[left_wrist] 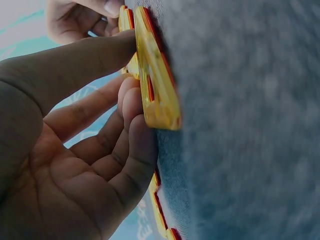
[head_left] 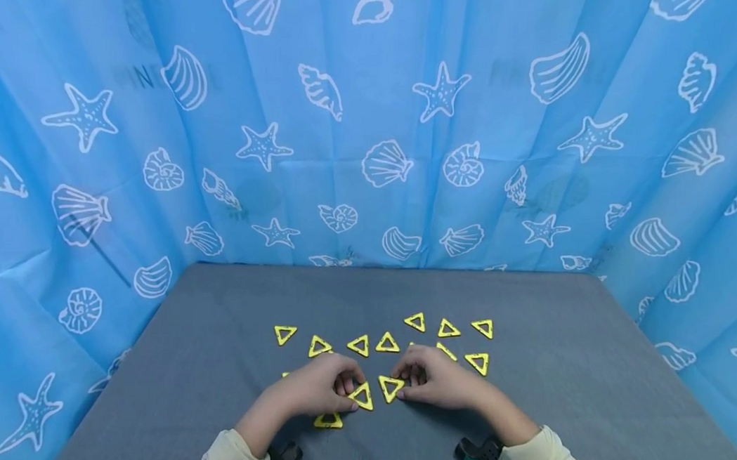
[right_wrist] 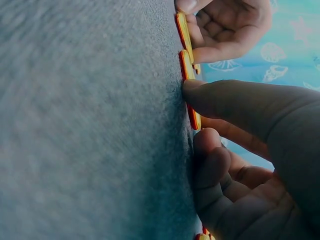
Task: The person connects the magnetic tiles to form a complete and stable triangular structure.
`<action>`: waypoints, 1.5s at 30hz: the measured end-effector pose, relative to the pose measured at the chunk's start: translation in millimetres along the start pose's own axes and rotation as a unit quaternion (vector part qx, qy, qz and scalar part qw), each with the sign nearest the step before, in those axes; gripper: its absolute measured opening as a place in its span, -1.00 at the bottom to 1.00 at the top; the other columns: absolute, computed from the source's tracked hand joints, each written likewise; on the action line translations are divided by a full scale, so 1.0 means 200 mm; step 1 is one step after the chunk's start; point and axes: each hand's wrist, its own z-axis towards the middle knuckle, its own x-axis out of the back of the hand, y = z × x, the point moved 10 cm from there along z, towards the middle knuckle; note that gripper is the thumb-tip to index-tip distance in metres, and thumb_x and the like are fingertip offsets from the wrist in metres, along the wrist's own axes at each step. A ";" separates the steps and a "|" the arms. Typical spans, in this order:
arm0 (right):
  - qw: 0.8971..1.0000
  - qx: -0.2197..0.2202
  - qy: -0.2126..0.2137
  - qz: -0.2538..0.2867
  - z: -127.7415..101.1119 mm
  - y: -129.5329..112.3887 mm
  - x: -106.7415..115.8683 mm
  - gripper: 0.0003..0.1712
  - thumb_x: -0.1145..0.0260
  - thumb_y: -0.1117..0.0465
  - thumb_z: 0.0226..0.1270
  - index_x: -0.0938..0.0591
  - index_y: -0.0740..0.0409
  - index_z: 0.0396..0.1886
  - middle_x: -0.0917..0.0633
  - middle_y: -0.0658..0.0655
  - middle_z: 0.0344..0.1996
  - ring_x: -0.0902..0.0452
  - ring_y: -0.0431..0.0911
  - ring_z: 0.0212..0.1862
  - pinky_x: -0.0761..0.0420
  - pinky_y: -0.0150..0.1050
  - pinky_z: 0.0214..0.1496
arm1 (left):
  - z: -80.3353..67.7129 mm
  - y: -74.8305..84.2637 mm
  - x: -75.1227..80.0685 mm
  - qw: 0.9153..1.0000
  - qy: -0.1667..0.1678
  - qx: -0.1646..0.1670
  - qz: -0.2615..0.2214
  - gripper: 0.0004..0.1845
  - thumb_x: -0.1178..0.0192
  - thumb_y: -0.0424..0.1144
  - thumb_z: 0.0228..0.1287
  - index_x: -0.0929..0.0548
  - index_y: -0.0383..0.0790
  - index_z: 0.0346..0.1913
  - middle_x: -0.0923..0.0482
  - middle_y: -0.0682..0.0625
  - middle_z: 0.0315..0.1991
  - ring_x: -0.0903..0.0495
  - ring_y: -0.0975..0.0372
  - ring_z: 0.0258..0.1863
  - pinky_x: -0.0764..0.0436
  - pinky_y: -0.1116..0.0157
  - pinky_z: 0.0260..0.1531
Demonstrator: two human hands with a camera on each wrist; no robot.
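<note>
My left hand (head_left: 321, 386) pinches a hollow yellow plastic triangle (head_left: 369, 397) between thumb and fingers, near the front middle of the table. In the left wrist view this triangle (left_wrist: 162, 114) stands tilted on edge and shows a red underside. To its right, my right hand (head_left: 437, 379) pinches a second yellow triangle (head_left: 384, 389) by its right side. The two triangles are close, with a small gap between them in the head view. In the right wrist view the thumb presses on the second triangle (right_wrist: 187, 67), which lies low against the cloth.
More yellow triangles lie behind the hands, among them one at far left (head_left: 277, 335) and one at far right (head_left: 477, 356). Another triangle (head_left: 328, 425) lies below the left hand. Some are partly hidden by the hands. A blue shell-print curtain (head_left: 350, 132) surrounds the grey table (head_left: 562, 387).
</note>
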 end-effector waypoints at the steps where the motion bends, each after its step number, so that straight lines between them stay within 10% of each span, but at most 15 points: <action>1: 1.000 0.000 0.000 -0.002 0.00 0.00 0.00 -0.81 -0.54 0.18 0.38 -0.78 0.07 -0.06 -0.68 0.05 -0.24 -0.56 -0.28 -0.32 -0.59 -0.36 -0.25 | 0.00 0.00 0.00 1.000 -0.005 -0.002 0.005 -0.76 -0.49 -0.28 0.32 -0.74 -0.16 0.01 -0.62 0.11 -0.34 -0.58 0.31 -0.38 -0.59 0.33 -0.32; 18: 0.999 0.002 -0.022 -0.029 0.00 -0.05 -0.05 -0.83 -0.52 0.13 0.42 -0.78 0.03 -0.07 -0.67 -0.01 -0.19 -0.55 -0.32 -0.31 -0.60 -0.36 -0.22 | 0.01 0.03 -0.04 1.000 -0.012 -0.024 0.009 -0.70 -0.53 -0.22 0.29 -0.75 -0.15 0.03 -0.64 0.15 -0.39 -0.62 0.32 -0.43 -0.62 0.34 -0.38; 29: 1.000 -0.007 -0.020 -0.023 -0.01 -0.05 -0.06 -0.85 -0.52 0.14 0.41 -0.78 0.01 -0.09 -0.66 0.02 -0.21 -0.55 -0.31 -0.31 -0.59 -0.36 -0.23 | 0.15 -0.27 -0.12 0.999 -0.016 -0.031 -0.012 -0.66 -0.58 -0.05 0.24 -0.73 0.11 0.03 -0.65 0.20 -0.35 -0.62 0.38 -0.41 -0.62 0.37 -0.38; 45: 0.999 0.008 -0.018 0.027 0.00 -0.08 -0.04 -0.83 -0.46 0.21 0.46 -0.78 0.12 -0.02 -0.80 0.05 -0.21 -0.65 -0.28 -0.29 -0.63 -0.33 -0.22 | 0.00 0.03 -0.03 1.000 0.010 0.007 -0.010 -0.70 -0.55 -0.27 0.24 -0.76 -0.19 0.01 -0.64 0.10 -0.41 -0.60 0.32 -0.47 -0.56 0.38 -0.41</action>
